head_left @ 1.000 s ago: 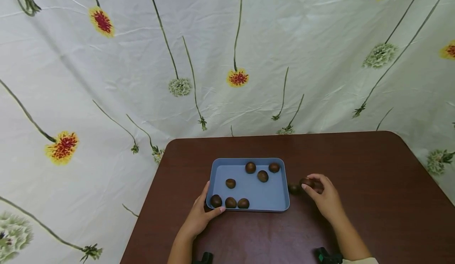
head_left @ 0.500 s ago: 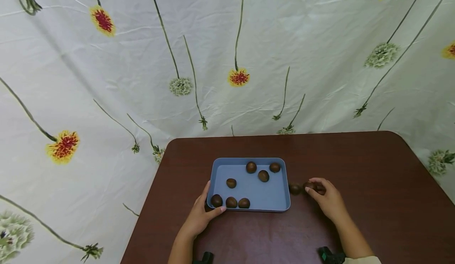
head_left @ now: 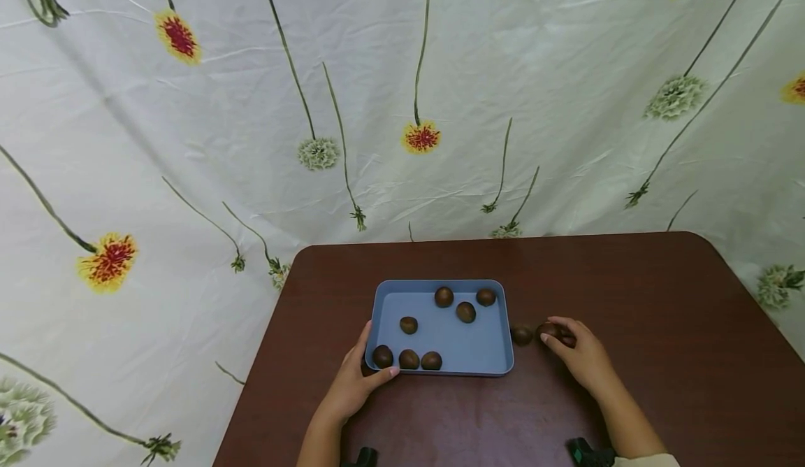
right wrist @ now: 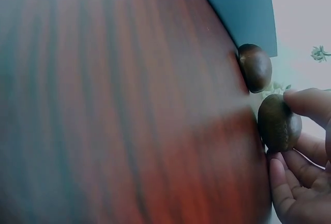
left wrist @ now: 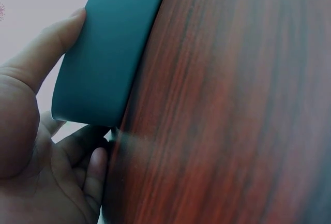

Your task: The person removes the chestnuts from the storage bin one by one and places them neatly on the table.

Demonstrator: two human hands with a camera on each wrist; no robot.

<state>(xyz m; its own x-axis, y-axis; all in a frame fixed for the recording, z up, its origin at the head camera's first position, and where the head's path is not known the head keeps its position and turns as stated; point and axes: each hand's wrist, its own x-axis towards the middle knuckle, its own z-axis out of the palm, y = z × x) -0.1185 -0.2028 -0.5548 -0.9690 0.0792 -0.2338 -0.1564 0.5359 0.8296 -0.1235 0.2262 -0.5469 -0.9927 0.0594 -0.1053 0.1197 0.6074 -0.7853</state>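
Note:
A shallow blue tray (head_left: 453, 345) with rounded corners holds several dark brown, round fruit. My left hand (head_left: 352, 383) grips its near left corner, thumb along the front wall and fingers around the left side. The left wrist view shows the thumb against the tray wall (left wrist: 103, 63). Right of the tray, my right hand (head_left: 581, 355) holds a dark brown, egg-shaped fruit (right wrist: 279, 123) between thumb and fingers, down at the tabletop. Another such fruit (head_left: 521, 335) lies between it and the tray's right wall. The hand partly hides the held fruit in the head view.
The dark red-brown wooden table (head_left: 666, 299) has rounded far corners. Behind it hangs a pale cloth (head_left: 566, 47) printed with flowers. Black devices with straps, such as the wrist unit (head_left: 591, 453), sit at both wrists.
My right hand has shifted slightly right and nearer to me with the fruit, opening a little more distance from the tray. My left hand and the tray have stayed in place.

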